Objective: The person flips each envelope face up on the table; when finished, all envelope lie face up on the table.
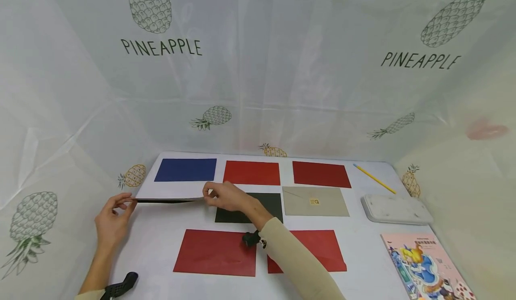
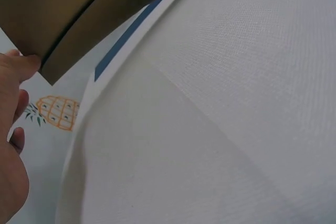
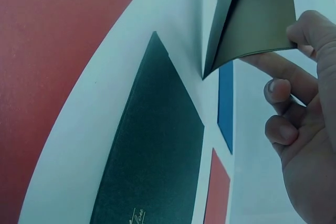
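Between both hands a dark envelope (image 1: 169,200) is held up off the table, seen nearly edge-on in the head view. Its olive-brown face and a long dark gap along it show in the left wrist view. My left hand (image 1: 113,221) pinches its left end between thumb and fingers. At the other end, my right hand (image 1: 230,197) pinches a corner with thumb and index finger, the other fingers loosely curled. Beneath the right hand and forearm lies a dark green envelope (image 3: 157,129) with gold script, partly hidden in the head view.
Behind lie blue (image 1: 185,170), red (image 1: 251,172) and dark red (image 1: 321,173) envelopes. A grey envelope (image 1: 296,201) bears a sticker. Two red ones (image 1: 213,253) lie in front, one partly under the right sleeve. A yellow pencil (image 1: 375,179), white case (image 1: 397,209) and pink book (image 1: 419,242) sit right.
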{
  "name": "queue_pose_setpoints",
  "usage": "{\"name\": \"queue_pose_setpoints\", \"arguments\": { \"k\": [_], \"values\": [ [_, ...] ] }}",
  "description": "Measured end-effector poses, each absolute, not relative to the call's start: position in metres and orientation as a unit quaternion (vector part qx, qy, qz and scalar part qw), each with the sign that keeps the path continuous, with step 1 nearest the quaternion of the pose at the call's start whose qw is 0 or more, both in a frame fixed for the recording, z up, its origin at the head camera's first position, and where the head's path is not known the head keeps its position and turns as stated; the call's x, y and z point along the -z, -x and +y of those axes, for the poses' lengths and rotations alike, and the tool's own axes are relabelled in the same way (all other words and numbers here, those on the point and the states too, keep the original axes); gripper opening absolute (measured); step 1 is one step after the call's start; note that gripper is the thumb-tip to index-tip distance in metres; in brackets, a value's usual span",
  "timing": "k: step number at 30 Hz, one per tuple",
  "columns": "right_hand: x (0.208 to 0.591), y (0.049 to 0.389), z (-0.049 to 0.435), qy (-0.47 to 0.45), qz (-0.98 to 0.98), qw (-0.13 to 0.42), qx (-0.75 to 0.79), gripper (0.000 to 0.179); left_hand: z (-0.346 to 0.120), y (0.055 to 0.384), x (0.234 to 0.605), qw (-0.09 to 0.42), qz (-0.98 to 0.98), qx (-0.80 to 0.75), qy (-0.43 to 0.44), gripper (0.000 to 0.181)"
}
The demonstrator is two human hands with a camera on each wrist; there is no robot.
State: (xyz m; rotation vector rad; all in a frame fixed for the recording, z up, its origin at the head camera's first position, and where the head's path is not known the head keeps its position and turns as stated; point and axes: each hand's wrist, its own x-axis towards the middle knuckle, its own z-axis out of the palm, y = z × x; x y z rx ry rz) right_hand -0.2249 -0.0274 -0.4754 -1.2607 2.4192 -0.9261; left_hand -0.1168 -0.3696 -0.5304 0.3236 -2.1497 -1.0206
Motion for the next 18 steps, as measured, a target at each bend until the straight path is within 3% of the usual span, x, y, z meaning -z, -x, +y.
{"name": "queue_pose_setpoints", "arguments": {
  "k": [6,12,18],
  "values": [
    [0.4722,0.2253,-0.0295,0.435,0.831,0.102,0.331,0.006,-0.3671,0.1155,0.5302,0.357,-0.821,0.418,-0.155,0.015],
    [0.4730,0.2260,-0.0317,0.424,0.833,0.080,0.346,0.006,-0.3678,0.1132,0.5286,0.343,-0.824,0.421,-0.159,0.012],
    [0.4719,0.2255,-0.0329,0.414,0.831,0.078,0.363,0.007,-0.3677,0.1091,0.5302,0.301,-0.853,0.404,-0.135,0.035]
  ]
}}
